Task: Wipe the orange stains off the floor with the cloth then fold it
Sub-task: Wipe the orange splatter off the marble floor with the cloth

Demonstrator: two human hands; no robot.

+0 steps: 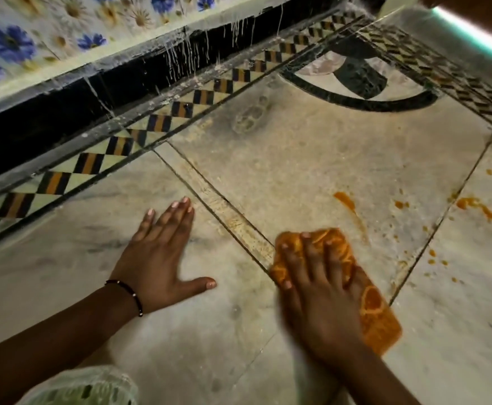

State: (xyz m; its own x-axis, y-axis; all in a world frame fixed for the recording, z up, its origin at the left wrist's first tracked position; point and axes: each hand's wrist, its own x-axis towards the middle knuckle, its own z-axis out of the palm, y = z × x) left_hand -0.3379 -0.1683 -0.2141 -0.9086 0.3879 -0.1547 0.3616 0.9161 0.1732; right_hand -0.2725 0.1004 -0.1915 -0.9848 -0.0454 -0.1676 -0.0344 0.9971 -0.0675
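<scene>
**Cloth down on the marble, orange stains just ahead**

Right hand point(317, 285) is flat on top of the orange cloth point(379, 317), fingers spread and pressing it onto the floor point(297, 147). The fingertips dig lightly into the bunched front end of the cloth; the hand looks motion-blurred, so the exact grip is hard to call, but it reads as a press and not a pinch. The cloth lies across a dark joint line between two pale marble slabs, its rear end sticking out to the right of the wrist.

Left hand point(163, 252) is planted palm-down on bare marble, well apart from the cloth, fingers straight and together, thumb thrown out wide toward the right hand. A thin dark beaded bracelet point(127, 293) circles that wrist.

The orange stains point(345, 200) sit just beyond and to the right of the cloth: one streak close ahead of it, a bigger smear point(474, 206) on the next slab, and small spatters scattered around the joint line.

Along the far side runs a black-and-orange diamond border point(163, 124), then a black skirting point(63, 118) below blue-flowered wall tiles point(11, 42). A pale green sleeve point(87, 387) shows at the bottom edge.
</scene>
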